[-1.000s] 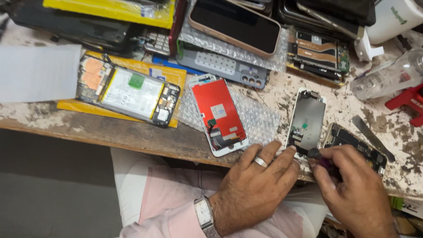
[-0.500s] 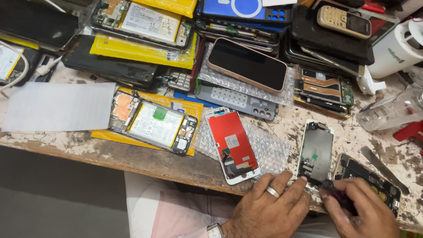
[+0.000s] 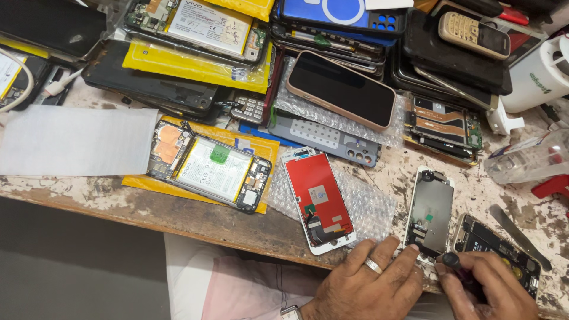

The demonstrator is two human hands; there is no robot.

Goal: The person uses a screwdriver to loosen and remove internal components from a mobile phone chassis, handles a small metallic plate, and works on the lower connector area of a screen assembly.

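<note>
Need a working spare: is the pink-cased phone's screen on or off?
Off. The pink-cased phone lies face up on bubble wrap with a uniformly black, unlit screen.

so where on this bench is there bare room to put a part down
Bare wood runs along the front edge, below the opened phone. A smaller patch lies at the right, between the metal screen frame and the clear bottle. The back is stacked with phones.

Your left hand (image 3: 370, 287) wears a plain silver ring (image 3: 373, 265) on one finger, and a wristwatch (image 3: 290, 312) with a pale face sits at its wrist. Your right hand (image 3: 486, 290) is bare. A pale pink garment (image 3: 237, 290) with white beside it covers your lap.
</note>
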